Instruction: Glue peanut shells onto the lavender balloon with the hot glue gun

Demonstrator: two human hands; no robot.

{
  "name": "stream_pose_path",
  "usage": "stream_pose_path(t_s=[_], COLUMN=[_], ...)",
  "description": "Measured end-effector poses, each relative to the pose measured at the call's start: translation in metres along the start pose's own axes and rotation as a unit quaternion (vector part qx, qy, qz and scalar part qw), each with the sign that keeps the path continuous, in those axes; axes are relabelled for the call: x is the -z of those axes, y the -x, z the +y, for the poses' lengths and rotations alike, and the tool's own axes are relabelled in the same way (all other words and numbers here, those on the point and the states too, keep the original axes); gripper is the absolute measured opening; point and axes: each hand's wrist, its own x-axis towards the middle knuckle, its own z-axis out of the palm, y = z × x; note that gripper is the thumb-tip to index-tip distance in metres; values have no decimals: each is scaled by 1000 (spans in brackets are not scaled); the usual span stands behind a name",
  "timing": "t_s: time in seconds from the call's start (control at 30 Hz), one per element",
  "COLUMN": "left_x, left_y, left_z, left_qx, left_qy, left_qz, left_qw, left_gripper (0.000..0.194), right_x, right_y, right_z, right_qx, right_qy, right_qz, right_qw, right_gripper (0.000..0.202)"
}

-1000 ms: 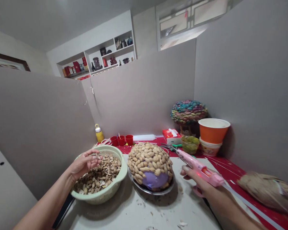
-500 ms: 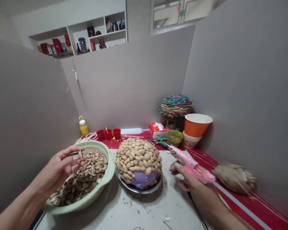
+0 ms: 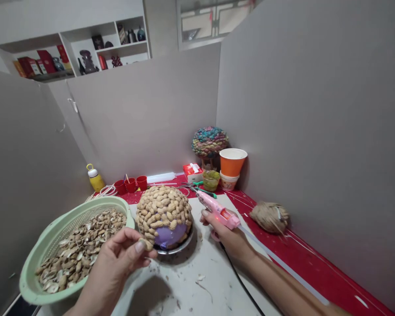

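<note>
Peanut-shell dome (image 3: 163, 206): centre of the worktop (image 3: 191, 303), seated in a metal dish (image 3: 173, 251); nearly round, so no strong long axis. Shells cover the top and sides; a bare purple patch (image 3: 170, 235) faces the wearer, low on the near side.
Dome from the hands: ahead and to the right of the left hand (image 3: 121, 258), to the left of the right hand (image 3: 226, 235). The left is nearer, its fingertips just in front of the dome's lower left edge; the right is apart from it.
Left hand: thumb and fingers pinched on one peanut shell (image 3: 147, 243), other fingers loosely curled. The shell's long axis is hard to read, as the fingers cover part of it; whether it touches the dome, I cannot tell.
Right hand: wrapped round a pink glue gun (image 3: 219, 210); the gun's length slants up and leftward, nozzle pointing away from the wearer, past the dome's right side.
Basket (image 3: 127, 210): green, left of the dome, heaped with loose shells.
Surface: pale, strewn with small scraps; black cable (image 3: 236, 271) trailing from the gun; red covering (image 3: 307, 256) behind and right.
Room: grey partitions (image 3: 145, 123) on three sides, white shelves (image 3: 131, 47) above and beyond.
</note>
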Motion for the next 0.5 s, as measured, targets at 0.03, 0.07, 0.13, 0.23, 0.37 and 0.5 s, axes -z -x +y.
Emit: stream_pose_path(t_s=[0.03,0.07,0.13,0.23,0.37,0.5], left_x=[-3,-5,-10,-17,-25,-29], left_y=[-2,-4,-8,-11,-13,-15], left_z=[-1,-3,-7,-13,-20,-24], left_qx=[-4,-11,-34,-73,-95,-117], left_qy=[5,4,-9,-31,-61,-108], left_qz=[20,37,66,100,112,103], left_qw=[1000,999,997,992,987,982], left_gripper=[32,33,35,36,38,32], right_x=[0,1,1,1,0,0], right_y=[-1,-1,-2,-3,-4,-3], right_z=[-1,-2,-4,-3,-1,-3], right_qx=[-1,-1,0,6,21,19], right_qy=[-3,-6,-12,-22,-28,-29], right_qz=[2,6,13,17,12,10], right_qw=[1000,1000,1000,1000,999,999], right_gripper=[40,39,38,37,33,30])
